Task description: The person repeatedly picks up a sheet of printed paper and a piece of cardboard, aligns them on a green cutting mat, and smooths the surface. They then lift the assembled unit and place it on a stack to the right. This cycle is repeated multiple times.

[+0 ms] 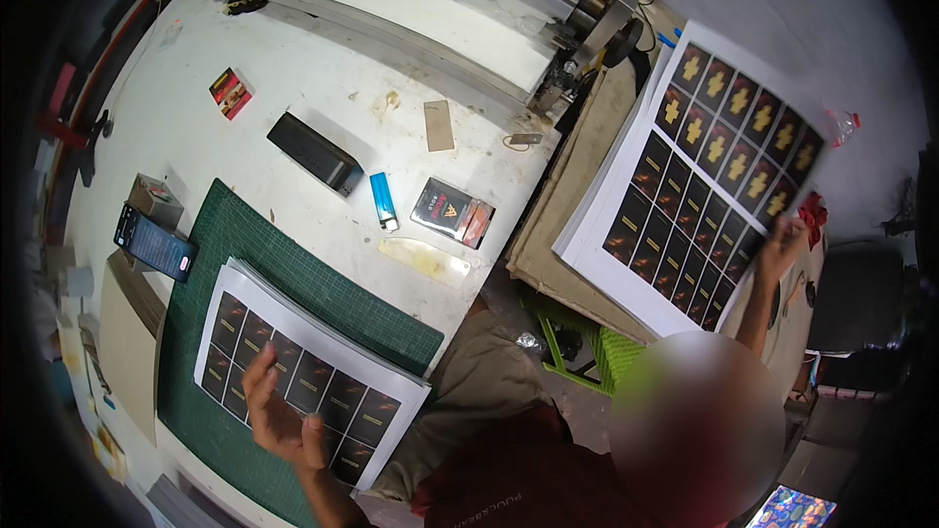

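Note:
My left hand (284, 416) hovers over or rests lightly on a stack of printed sheets (337, 386), thumb and fingers apart and nothing held. Dark rectangular panels in a grid cover its top sheet. Under that stack lies a green cutting mat (230, 235). Over on the right, my right hand (781, 249) grips the right edge of another printed sheet (685, 235). Dark panels fill this sheet too, the far rows bearing yellow cross-like shapes. Its far right corner looks blurred. Beneath it lies a pile of white-edged sheets (592, 220).
On the white table lie a black box (315, 154), blue lighter (383, 201), dark flat pack (452, 212), clear yellowed strip (424, 261), brown card (439, 125) and small red pack (230, 93). A phone (155, 242) leans at the left. A metal roller machine (587, 15) spans the back.

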`<state>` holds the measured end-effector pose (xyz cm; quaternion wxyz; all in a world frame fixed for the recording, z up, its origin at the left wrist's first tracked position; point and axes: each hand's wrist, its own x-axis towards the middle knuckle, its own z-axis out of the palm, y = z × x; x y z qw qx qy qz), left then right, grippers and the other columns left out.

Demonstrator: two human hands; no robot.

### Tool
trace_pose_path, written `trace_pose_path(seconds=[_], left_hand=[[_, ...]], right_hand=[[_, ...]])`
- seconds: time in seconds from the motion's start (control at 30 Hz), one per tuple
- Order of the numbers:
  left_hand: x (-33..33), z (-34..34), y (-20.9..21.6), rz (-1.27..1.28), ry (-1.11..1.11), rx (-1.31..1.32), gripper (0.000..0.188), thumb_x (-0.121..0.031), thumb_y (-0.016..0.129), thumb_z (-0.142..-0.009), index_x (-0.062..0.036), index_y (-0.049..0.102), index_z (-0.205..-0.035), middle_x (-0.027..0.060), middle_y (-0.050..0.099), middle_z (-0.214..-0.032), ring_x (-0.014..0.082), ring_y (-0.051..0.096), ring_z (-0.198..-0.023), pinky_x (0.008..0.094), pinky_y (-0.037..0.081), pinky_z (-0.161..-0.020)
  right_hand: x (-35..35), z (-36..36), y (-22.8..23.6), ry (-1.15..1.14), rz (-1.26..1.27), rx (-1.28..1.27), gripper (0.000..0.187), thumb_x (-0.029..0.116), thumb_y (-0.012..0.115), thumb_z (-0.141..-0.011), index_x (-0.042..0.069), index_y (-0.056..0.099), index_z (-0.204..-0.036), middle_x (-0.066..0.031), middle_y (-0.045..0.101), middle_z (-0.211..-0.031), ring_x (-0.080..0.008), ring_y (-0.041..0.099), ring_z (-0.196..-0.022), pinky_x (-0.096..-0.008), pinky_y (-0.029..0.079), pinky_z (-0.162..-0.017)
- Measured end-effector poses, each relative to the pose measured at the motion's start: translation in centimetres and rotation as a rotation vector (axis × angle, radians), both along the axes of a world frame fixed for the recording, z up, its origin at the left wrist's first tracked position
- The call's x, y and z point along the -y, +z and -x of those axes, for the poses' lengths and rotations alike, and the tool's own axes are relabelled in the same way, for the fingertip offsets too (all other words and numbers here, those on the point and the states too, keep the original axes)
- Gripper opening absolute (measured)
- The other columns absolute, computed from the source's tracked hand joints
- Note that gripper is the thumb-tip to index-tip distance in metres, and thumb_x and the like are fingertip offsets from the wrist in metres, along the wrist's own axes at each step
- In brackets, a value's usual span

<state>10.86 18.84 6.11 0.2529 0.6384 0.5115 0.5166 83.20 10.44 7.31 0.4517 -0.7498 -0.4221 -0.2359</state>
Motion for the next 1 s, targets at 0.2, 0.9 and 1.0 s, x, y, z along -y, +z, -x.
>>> trace_pose_path(seconds=[0.2, 0.9, 1.0], left_hand=[[-2.2, -1.2, 4.5, -0.210, -0.242, 0.157, 0.058, -0.057, 0.067, -0.083, -0.0074, 0.060, -0.112, 0.0154, 0.066, -0.098, 0.0313, 0.063, -0.091, 0.0480, 0.049, -0.084], [-22.8, -12.8, 3.6, -0.082, -0.480, 0.258, 0.017, -0.005, 0.068, -0.086, 0.0038, 0.068, -0.100, 0.0140, 0.071, -0.086, 0.0168, 0.067, -0.080, 0.0280, 0.051, -0.072], [-26.4, -15.5, 2.5, 0.213, -0.370, 0.434, 0.022, -0.011, 0.070, -0.089, 0.0044, 0.067, -0.104, 0.0118, 0.069, -0.089, 0.0141, 0.066, -0.076, 0.0256, 0.052, -0.069]], right_hand=[[0.5, -2.1, 13.3, 0.385, -0.470, -0.517, 0.042, 0.018, 0.053, -0.102, 0.003, 0.041, -0.140, -0.0146, 0.056, -0.131, -0.0256, 0.055, -0.119, -0.0406, 0.043, -0.103], [-56.5, 7.3, 15.3, 0.193, -0.386, -0.531, 0.030, 0.011, 0.077, -0.080, 0.000, 0.054, -0.096, -0.0127, 0.062, -0.092, -0.0197, 0.062, -0.075, -0.0346, 0.053, -0.060], [-57.9, 7.1, 13.4, 0.406, -0.379, -0.632, 0.024, 0.011, 0.073, -0.083, -0.001, 0.056, -0.095, -0.0115, 0.062, -0.088, -0.0198, 0.063, -0.074, -0.0322, 0.053, -0.063]])
